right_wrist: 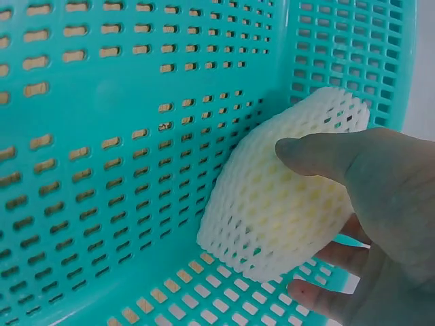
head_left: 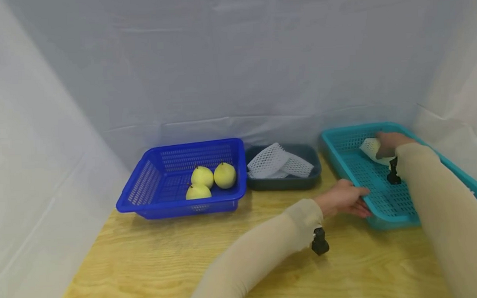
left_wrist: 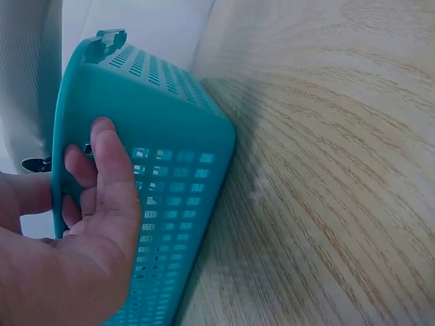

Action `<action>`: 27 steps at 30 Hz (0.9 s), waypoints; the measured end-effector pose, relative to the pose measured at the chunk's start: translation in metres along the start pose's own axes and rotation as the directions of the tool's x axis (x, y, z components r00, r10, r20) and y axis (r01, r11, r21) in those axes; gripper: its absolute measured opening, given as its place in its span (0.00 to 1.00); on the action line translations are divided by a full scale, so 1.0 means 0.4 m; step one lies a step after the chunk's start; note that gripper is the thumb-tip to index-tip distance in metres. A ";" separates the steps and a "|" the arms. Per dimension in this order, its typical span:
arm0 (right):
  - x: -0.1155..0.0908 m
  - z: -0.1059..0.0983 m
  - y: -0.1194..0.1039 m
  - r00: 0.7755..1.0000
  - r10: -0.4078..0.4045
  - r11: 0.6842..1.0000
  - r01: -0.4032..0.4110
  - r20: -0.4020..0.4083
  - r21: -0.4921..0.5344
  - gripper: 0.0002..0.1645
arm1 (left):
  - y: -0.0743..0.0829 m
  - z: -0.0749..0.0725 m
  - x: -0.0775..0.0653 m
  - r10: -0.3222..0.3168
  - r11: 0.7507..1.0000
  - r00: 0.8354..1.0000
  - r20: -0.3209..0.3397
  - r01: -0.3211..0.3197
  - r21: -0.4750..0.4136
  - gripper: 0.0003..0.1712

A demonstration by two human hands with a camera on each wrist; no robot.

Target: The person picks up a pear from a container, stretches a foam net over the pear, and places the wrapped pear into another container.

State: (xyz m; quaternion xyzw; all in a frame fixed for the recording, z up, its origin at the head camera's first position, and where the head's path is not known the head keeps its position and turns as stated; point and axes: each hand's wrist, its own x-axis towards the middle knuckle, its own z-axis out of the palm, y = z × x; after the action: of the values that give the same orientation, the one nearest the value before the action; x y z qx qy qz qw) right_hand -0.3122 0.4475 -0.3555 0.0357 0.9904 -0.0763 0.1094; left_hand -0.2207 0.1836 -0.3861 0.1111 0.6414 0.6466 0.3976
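Observation:
My right hand (head_left: 392, 143) is inside the teal basket (head_left: 348, 173) at the right, holding a pear in a white foam net (right_wrist: 272, 204). Yellow shows through the mesh in the right wrist view, with the thumb across the top and the other fingers around the lower side. At the basket's near left corner, my left hand (head_left: 342, 198) grips the rim. The left wrist view has its thumb on the inner side and curled fingers (left_wrist: 112, 159) against the outer wall of the teal basket (left_wrist: 163, 112).
To the left, a blue basket (head_left: 145, 206) holds three bare yellow pears (head_left: 225, 175). Between the two baskets stands a dark green tray (head_left: 280, 183) with empty white foam nets (head_left: 269, 161). All stand on a wooden table (head_left: 155, 259), with white sheeting (head_left: 219, 70) behind and at both sides.

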 end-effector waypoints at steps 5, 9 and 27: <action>0.006 -0.006 0.002 1.000 -0.017 1.000 0.017 -0.004 0.012 0.50 | 0.002 -0.005 0.004 0.012 1.000 1.000 -0.013 -0.012 0.002 0.14; 0.011 -0.002 0.004 1.000 -0.019 0.999 0.018 0.003 0.031 0.52 | 0.001 -0.008 0.010 0.015 1.000 1.000 -0.006 -0.015 0.003 0.15; 0.008 0.009 -0.022 0.999 -0.029 0.998 0.028 0.025 0.051 0.57 | 0.009 -0.014 0.015 0.018 1.000 1.000 -0.025 -0.018 0.008 0.12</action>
State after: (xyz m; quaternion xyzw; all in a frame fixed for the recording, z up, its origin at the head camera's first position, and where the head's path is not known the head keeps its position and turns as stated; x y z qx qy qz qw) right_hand -0.3153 0.4384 -0.3584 0.0234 0.9871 -0.1035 0.1202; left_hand -0.2296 0.1839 -0.3859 0.1103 0.6480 0.6489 0.3832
